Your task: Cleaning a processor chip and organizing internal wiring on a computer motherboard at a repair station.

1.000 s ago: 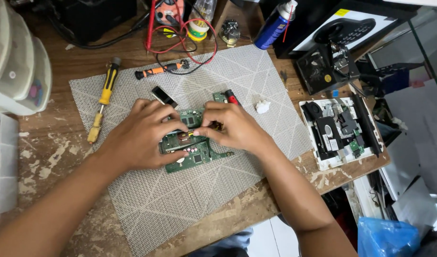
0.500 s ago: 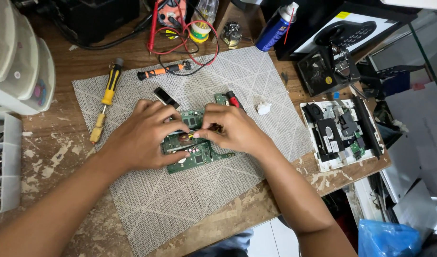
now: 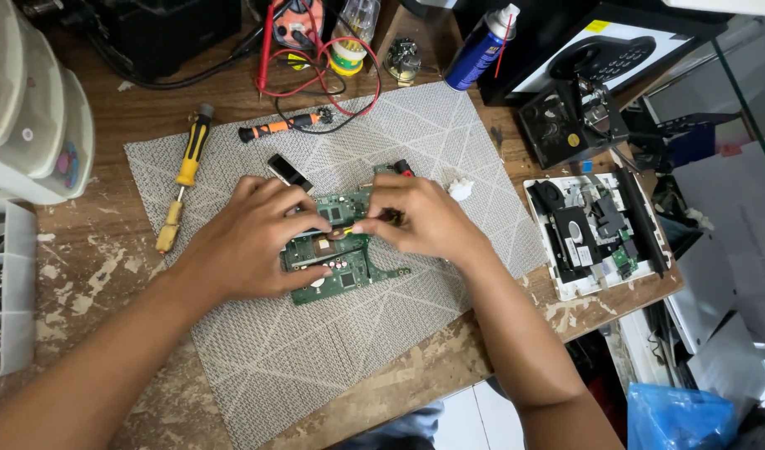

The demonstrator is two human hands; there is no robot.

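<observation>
Left hand: the left hand (image 3: 249, 242) lies flat on the green circuit board (image 3: 336, 262). The fingers are spread over its left part and press down, likely so the board cannot slide.
Right hand: the right hand (image 3: 420, 221) is curled shut around a small tool (image 3: 374, 221) with a dark and yellow handle. The fingers pinch it tight, close to the tip, which looks like a way to keep the tip steady on one tiny spot.
Board: it lies flat on the grey mat (image 3: 332, 350), near the middle, right under both hands. Much of it is hidden by them.
Mat: it covers the wooden table (image 3: 91, 275), so the board rests on something soft and not on rough wood.
Yellow screwdriver: the yellow screwdriver (image 3: 182, 179) lies on the left edge of the mat, well apart from the hands.
Orange screwdriver: the orange screwdriver (image 3: 286, 127) lies at the top of the mat, near the red and black wires (image 3: 349, 83).
Spray can: a blue spray can (image 3: 478, 46) stands at the back, past the mat.
Open device: a white device with its cover off (image 3: 599, 229) sits on the right, off the mat, away from the hands.
Drawers: pale plastic drawers (image 3: 24, 125) stand at the left edge of the table.
</observation>
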